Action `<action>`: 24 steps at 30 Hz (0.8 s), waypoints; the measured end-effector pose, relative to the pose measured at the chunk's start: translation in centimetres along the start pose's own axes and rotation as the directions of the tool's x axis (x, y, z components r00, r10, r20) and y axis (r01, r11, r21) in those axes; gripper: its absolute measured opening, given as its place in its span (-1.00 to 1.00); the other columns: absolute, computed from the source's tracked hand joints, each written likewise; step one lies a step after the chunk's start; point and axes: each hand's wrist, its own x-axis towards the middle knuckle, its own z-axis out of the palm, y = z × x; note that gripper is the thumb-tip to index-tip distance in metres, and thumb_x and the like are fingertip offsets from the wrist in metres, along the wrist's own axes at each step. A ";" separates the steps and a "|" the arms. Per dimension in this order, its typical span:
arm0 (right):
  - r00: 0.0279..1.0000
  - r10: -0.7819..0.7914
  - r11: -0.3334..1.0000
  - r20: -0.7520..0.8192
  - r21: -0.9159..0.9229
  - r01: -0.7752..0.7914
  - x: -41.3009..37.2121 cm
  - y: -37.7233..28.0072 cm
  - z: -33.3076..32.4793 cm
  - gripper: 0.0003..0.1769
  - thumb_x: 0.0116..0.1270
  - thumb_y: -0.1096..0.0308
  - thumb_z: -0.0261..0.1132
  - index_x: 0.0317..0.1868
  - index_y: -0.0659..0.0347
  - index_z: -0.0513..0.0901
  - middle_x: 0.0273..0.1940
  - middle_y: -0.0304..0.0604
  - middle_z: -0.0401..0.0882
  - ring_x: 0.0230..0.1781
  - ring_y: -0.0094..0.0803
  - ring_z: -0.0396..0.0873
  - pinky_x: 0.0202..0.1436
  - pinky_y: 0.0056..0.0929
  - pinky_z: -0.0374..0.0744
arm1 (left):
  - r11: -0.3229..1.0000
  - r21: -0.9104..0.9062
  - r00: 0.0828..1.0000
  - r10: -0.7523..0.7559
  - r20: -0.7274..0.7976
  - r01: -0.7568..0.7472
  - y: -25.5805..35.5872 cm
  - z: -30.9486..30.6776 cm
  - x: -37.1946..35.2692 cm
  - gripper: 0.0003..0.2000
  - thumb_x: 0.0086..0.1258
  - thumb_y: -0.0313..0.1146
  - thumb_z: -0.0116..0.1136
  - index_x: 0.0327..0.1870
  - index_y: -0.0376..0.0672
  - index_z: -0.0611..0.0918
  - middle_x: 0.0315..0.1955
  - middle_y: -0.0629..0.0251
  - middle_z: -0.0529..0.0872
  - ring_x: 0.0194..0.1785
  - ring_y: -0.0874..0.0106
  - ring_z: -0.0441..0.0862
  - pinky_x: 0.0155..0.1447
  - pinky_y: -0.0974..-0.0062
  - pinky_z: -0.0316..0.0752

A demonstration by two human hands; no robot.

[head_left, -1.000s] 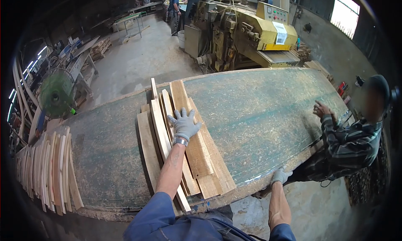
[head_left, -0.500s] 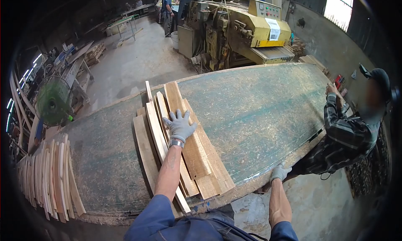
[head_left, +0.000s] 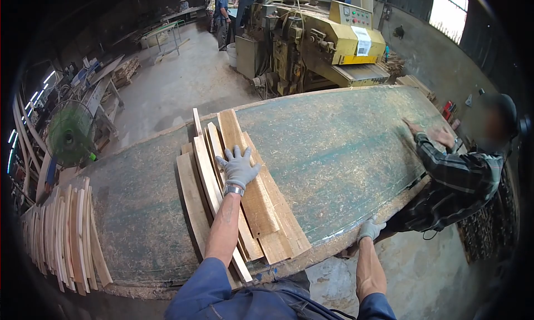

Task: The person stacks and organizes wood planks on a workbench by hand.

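My left hand, in a grey glove with a watch at the wrist, lies with spread fingers on top of a stack of wooden boards. The boards lie lengthwise away from me on the green tabletop, which is strewn with wood shavings. My right hand, also gloved, rests at the table's near edge. Its fingers are partly hidden there, and no object shows in it.
A co-worker in a plaid shirt leans over the table's right end. More thin boards lie at the left end. Beyond the table stand a yellow machine and, at left, a green fan.
The co-worker's hands have moved left and inward over the tabletop, and the co-worker's head has lowered slightly. My two hands and the boards stay in place.
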 end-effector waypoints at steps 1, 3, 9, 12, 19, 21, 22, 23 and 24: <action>1.000 0.000 1.000 -0.002 0.007 0.000 -0.2 -0.2 -0.2 -0.11 0.47 -0.10 0.07 0.54 0.31 -0.08 0.22 0.41 0.46 0.18 0.19 0.53 0.19 -0.10 0.50 | 1.000 0.002 1.000 0.000 -0.006 0.000 0.0 0.1 0.0 -0.26 0.27 0.18 0.07 0.50 0.16 0.30 0.53 0.08 0.12 0.58 -0.04 -0.08 0.45 -0.44 -0.42; 0.999 0.019 1.000 0.029 -0.013 -0.018 -0.6 -0.9 -0.8 -0.10 0.47 -0.10 0.07 0.54 0.30 -0.08 0.22 0.41 0.46 0.17 0.19 0.53 0.18 -0.10 0.50 | 1.000 0.002 1.000 0.002 -0.011 -0.002 0.0 0.2 0.1 -0.26 0.27 0.18 0.07 0.50 0.16 0.31 0.52 0.08 0.12 0.57 -0.04 -0.07 0.45 -0.44 -0.41; 1.000 0.024 1.000 0.020 -0.008 -0.024 -0.4 -0.6 -0.5 -0.10 0.47 -0.10 0.07 0.54 0.29 -0.09 0.22 0.41 0.45 0.18 0.19 0.52 0.20 -0.09 0.49 | 1.000 -0.002 1.000 0.009 -0.020 -0.009 -0.1 0.2 0.1 -0.26 0.27 0.18 0.07 0.49 0.15 0.32 0.52 0.07 0.13 0.57 -0.06 -0.07 0.45 -0.44 -0.41; 0.999 0.033 0.999 0.024 -0.007 -0.032 -0.9 -1.1 -0.8 -0.11 0.47 -0.10 0.05 0.55 0.28 -0.10 0.25 0.40 0.44 0.21 0.20 0.50 0.22 -0.08 0.47 | 1.000 0.003 1.000 0.007 -0.021 -0.007 0.0 0.2 0.1 -0.26 0.27 0.18 0.06 0.50 0.15 0.32 0.52 0.06 0.14 0.57 -0.06 -0.07 0.46 -0.44 -0.42; 0.998 0.042 0.999 0.036 -0.031 -0.041 -1.5 -1.7 -1.5 -0.12 0.47 -0.11 0.04 0.55 0.26 -0.10 0.27 0.39 0.41 0.23 0.20 0.49 0.25 -0.08 0.45 | 1.000 0.004 1.000 0.009 -0.009 -0.009 0.0 0.1 0.0 -0.25 0.28 0.17 0.05 0.51 0.16 0.28 0.53 0.05 0.13 0.58 -0.06 -0.08 0.44 -0.45 -0.43; 0.998 0.052 0.998 0.043 -0.029 -0.051 -1.8 -2.1 -1.8 -0.12 0.47 -0.11 0.04 0.55 0.25 -0.09 0.27 0.39 0.42 0.22 0.20 0.49 0.25 -0.07 0.46 | 1.000 0.009 1.000 0.008 -0.007 -0.008 0.0 0.1 0.0 -0.25 0.28 0.18 0.04 0.52 0.16 0.28 0.53 0.06 0.13 0.58 -0.06 -0.08 0.44 -0.45 -0.43; 0.997 0.057 0.998 0.047 -0.028 -0.056 -1.8 -2.2 -1.9 -0.12 0.47 -0.11 0.04 0.55 0.24 -0.09 0.27 0.39 0.42 0.22 0.20 0.50 0.24 -0.07 0.46 | 1.000 0.013 1.000 0.008 -0.005 -0.008 0.0 0.1 0.0 -0.25 0.28 0.18 0.04 0.52 0.16 0.27 0.53 0.06 0.13 0.58 -0.06 -0.08 0.44 -0.45 -0.43; 0.998 0.050 0.998 0.040 -0.026 -0.049 -1.7 -2.0 -1.7 -0.12 0.47 -0.11 0.04 0.56 0.24 -0.09 0.26 0.40 0.42 0.21 0.20 0.50 0.24 -0.06 0.46 | 1.000 0.017 1.000 0.008 -0.004 -0.008 0.0 0.1 0.0 -0.25 0.28 0.18 0.04 0.52 0.16 0.27 0.53 0.06 0.13 0.58 -0.06 -0.08 0.44 -0.46 -0.43; 0.999 0.043 0.999 0.034 -0.025 -0.042 -1.3 -1.6 -1.4 -0.12 0.47 -0.11 0.04 0.56 0.23 -0.09 0.26 0.40 0.43 0.20 0.20 0.51 0.23 -0.05 0.47 | 1.000 0.017 1.000 0.007 -0.002 -0.007 0.0 0.1 0.0 -0.25 0.28 0.18 0.04 0.52 0.16 0.27 0.53 0.06 0.13 0.58 -0.06 -0.08 0.44 -0.46 -0.43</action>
